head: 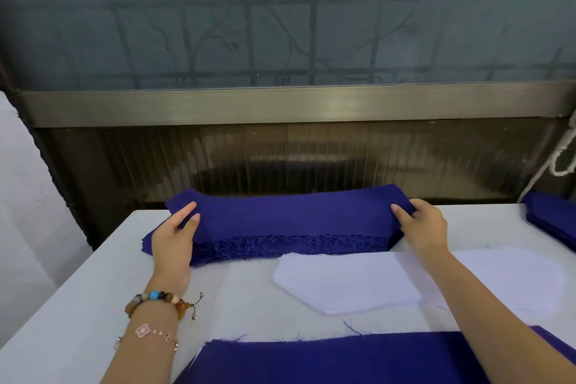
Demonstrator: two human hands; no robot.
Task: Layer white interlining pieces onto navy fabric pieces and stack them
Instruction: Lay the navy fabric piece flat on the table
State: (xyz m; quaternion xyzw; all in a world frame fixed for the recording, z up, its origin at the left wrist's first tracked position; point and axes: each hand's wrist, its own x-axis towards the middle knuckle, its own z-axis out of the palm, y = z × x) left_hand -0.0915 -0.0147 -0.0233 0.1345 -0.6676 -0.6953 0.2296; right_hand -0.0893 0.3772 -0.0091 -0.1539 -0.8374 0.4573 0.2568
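Counter [78, 305]: white, matt, smooth. Top navy piece [290, 215] at counter's far edge: woven cloth, matt, fine weave. Navy stack [280, 248] under it, on counter: cut edges rough, frayed threads. White interlining pieces [343, 284] mid-counter: thin, matt, smooth, paper-like. Near navy piece [343, 362] at counter's near edge: matt cloth, frayed top edge. Ribbed panel [280, 159] right behind counter: glossy, translucent; plastic or glass, cannot tell. Rail [280, 103] higher behind counter: brushed metal, dull sheen. Bead bracelet [156, 298] over counter: polished beads.

Near navy piece [343, 362]: cut by bottom edge, outline incomplete. Navy stack [556, 220] at right: mostly out of frame. White interlining stack [343, 284]: right part behind right forearm [461, 290]. Lifted navy piece [290, 215] covers top of frayed navy pile [280, 248]; its layers too fine to count.
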